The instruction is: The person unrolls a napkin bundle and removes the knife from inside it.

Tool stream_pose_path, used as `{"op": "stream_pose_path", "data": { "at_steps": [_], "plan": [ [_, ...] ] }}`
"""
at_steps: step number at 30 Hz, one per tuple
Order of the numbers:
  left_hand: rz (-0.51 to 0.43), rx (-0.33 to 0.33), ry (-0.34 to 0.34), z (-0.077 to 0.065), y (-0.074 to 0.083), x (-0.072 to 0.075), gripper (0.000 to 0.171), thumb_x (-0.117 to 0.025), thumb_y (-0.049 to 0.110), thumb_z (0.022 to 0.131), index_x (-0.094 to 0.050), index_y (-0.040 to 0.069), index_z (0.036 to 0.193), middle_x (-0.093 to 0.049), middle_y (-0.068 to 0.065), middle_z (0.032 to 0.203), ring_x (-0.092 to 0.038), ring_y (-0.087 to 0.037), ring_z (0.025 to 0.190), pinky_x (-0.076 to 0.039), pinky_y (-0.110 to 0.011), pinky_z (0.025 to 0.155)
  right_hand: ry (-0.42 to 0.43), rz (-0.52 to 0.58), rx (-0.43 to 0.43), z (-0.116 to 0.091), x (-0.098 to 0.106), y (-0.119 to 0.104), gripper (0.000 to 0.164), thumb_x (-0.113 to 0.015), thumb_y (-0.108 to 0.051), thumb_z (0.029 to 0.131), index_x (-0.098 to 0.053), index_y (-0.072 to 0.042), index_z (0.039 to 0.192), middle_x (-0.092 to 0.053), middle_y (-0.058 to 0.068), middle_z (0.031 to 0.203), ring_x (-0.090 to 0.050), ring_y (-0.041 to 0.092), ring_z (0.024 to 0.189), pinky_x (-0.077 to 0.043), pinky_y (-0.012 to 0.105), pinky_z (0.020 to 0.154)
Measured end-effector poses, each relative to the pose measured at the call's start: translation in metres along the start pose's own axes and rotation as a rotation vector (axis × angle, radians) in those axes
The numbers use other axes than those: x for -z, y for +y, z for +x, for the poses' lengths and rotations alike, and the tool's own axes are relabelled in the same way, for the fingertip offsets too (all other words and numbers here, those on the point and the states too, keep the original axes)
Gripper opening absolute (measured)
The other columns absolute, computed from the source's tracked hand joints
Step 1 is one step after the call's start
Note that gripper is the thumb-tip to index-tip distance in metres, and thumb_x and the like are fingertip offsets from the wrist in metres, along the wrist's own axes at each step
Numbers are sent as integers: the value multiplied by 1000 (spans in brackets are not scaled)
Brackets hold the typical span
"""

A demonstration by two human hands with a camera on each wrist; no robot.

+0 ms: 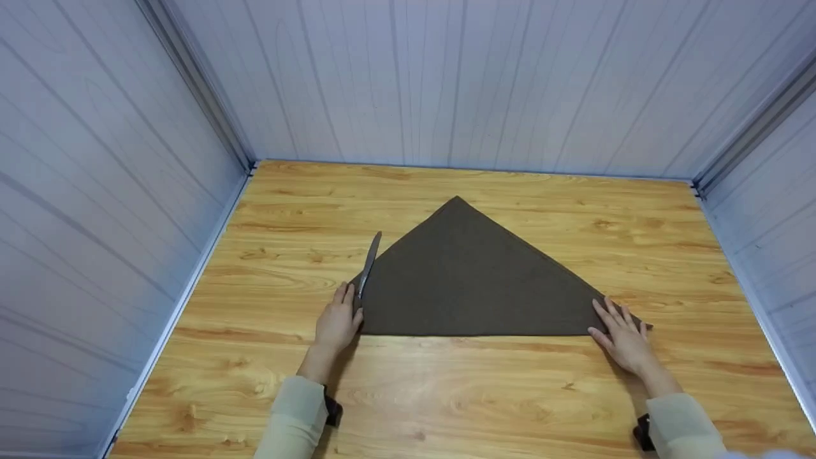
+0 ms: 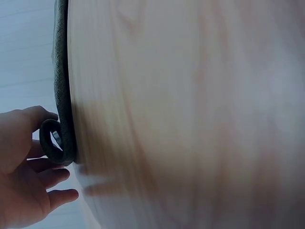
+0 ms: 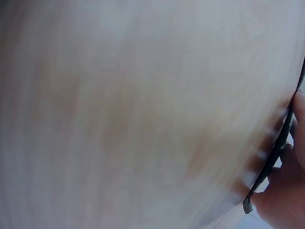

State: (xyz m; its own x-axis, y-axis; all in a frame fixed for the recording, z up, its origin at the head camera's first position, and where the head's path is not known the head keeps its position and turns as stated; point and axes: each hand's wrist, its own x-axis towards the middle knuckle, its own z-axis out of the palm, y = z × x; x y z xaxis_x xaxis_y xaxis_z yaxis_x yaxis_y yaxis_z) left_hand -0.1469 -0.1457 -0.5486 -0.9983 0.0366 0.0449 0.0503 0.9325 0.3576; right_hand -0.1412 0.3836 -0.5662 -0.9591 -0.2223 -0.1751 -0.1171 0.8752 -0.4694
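A dark brown cloth napkin (image 1: 478,274) lies folded into a triangle, its long edge facing me. At its left end is a silvery table knife (image 1: 370,260), blade pointing away, its lower part hidden by cloth and fingers. My left hand (image 1: 336,322) holds that left end. In the left wrist view the cloth end curls into a loop (image 2: 51,153) with something shiny inside, thumb and fingers on either side of it. My right hand (image 1: 628,341) rests flat with spread fingers on the napkin's right corner; the right wrist view shows only the cloth's thin edge (image 3: 272,160) beneath it.
The napkin lies on a wood-grain tabletop (image 1: 446,395). Pale panels stand around it: a back wall (image 1: 472,83), a left wall (image 1: 95,223) and a right wall (image 1: 771,236). Dark wrist devices show beside both sleeves.
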Motion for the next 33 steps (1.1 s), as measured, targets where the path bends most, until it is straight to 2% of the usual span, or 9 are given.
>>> {"op": "stream_pose_path", "data": {
  "at_steps": [16,25,30,33],
  "plan": [
    [5,13,8,0,-2,5,50,-54,19,87,-41,-5,129,-39,-22,131,-53,-39,97,-45,-47,75,13,-2,2,0,0,0,65,-39,-44,92,-16,-10,143,-4,21,145,3,45,128,8,67,90],
    [-25,-9,24,-2,-5,9,45,-53,18,88,-45,-1,128,-43,-21,128,-48,-39,107,-43,-48,81,15,0,4,0,0,0,64,-39,-43,92,-16,-9,142,-3,21,145,4,46,128,7,67,90],
    [-25,-21,30,-4,-7,9,44,-52,19,89,-46,2,129,-44,-20,128,-50,-42,102,-44,-49,76,11,-7,3,-1,-1,0,65,-38,-43,93,-14,-10,143,-3,21,145,5,45,128,8,67,90],
    [-30,-28,35,-4,-8,9,43,-52,19,89,-46,2,128,-44,-20,128,-49,-42,104,-44,-50,77,9,-11,3,-1,0,0,65,-38,-43,93,-14,-9,143,-4,21,145,5,44,128,8,66,91]
  ]
}}
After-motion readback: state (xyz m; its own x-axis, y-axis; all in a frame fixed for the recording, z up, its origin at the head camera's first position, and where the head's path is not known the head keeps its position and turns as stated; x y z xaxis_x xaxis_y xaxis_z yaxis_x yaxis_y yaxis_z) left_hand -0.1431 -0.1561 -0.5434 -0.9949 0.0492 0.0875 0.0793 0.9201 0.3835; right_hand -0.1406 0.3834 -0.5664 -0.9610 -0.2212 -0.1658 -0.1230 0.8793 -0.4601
